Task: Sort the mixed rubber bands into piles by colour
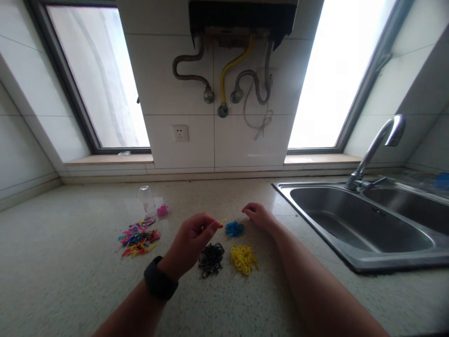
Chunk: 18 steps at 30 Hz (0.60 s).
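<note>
Left hand point(194, 236): pinches a tiny yellow band point(223, 220), probably elastic, at the fingertips; hangs over the bench point(87, 276), just left of the blue pile point(234, 229).
Right hand point(259, 217): rests beyond and to the right of the blue pile, fingers curled inward; grip contents not discernible.
Black pile point(211, 260): sits below the left hand in view, strands heaped loosely.
Yellow pile point(244, 259): lies right of the black pile, near but apart.
Mixed pile point(138, 238): spreads well to the left, many colours; near the clear cup point(149, 206) and pink item point(162, 210).
Sink point(358, 224): stands well right of the piles, set into the bench.
Handling, judged: very light, soft, stretchy; hard to break with gentle handling, likely to cling or tangle within a heap.
Hold, judged: best taken by one edge of a single loop, between thumb and forefinger tips; light pinch enough, firm pull likely to stretch or flick.
</note>
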Each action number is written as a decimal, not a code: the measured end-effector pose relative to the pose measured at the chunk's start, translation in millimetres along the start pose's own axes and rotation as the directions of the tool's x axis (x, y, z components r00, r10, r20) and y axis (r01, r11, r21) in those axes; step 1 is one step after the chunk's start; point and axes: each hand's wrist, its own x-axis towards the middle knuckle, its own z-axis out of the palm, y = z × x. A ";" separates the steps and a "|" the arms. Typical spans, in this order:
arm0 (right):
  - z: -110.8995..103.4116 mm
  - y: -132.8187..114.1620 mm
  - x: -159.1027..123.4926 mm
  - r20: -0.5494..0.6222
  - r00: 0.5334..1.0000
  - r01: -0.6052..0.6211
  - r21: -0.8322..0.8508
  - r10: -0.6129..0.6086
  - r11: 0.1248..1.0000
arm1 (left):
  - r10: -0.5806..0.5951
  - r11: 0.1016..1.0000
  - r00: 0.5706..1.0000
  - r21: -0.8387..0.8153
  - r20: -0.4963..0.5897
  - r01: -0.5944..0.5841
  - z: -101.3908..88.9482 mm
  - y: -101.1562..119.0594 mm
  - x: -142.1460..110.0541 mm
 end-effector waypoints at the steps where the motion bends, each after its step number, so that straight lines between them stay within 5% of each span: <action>1: -0.1 -0.4 -0.3 0.003 1.000 -0.002 -0.004 0.003 1.000 | 0.017 1.000 1.000 0.019 0.012 -0.017 0.7 -1.4 -1.1; 7: 1.0 0.4 -0.5 -0.007 1.000 0.011 0.009 -0.011 1.000 | 0.080 0.992 0.997 0.097 0.021 -0.082 1.9 0.5 -4.6; 18: -0.2 -0.2 -1.6 -0.011 1.000 0.000 0.008 0.000 1.000 | 0.038 0.998 0.999 -0.054 -0.028 -0.039 0.1 -3.3 -5.4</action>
